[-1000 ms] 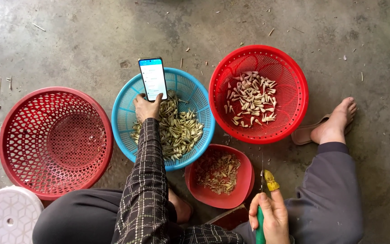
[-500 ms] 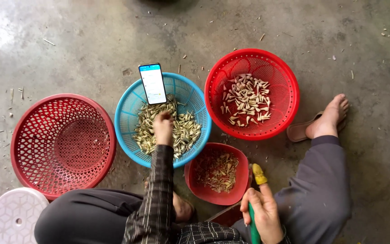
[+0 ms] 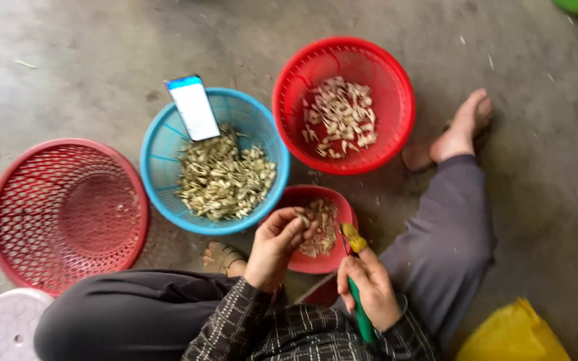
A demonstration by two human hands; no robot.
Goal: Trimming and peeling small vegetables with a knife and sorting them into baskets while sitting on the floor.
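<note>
Four containers: a blue basket [image 3: 162,167], a big red basket [image 3: 396,73], a small red bowl [image 3: 340,207] and an empty red basket [image 3: 68,214], all set on the concrete floor in front of a seated person.
Step in hand: looks like trimming small pale pieces one at a time. One piece is at the fingertips and the tool is up beside it, so this reads as the lining-up part just ahead of a cut.
Left hand [image 3: 277,244]: fingers curled in and pinched on one small pale piece [image 3: 304,218], held right over the rim of the small red bowl.
Right hand [image 3: 369,287]: wrapped tight round the green handle of a small trimming tool [image 3: 354,267] with a yellow tip. The tip points up toward the left hand, near the piece but apart from it.
Next move, my guess: tool tip and piece have to meet, with the pinch steady and fingertips clear of the tip.
How the stuff looks: the blue basket holds a heap of greenish-tan pieces, small and longish. Those in the big red basket look paler, nearly white. The small red bowl holds tan scraps.
Phone [image 3: 194,107]: propped upright on the blue basket's far rim.
Also around: a white lid [image 3: 5,327] at bottom left, a yellow bag [image 3: 513,334] at bottom right.
</note>
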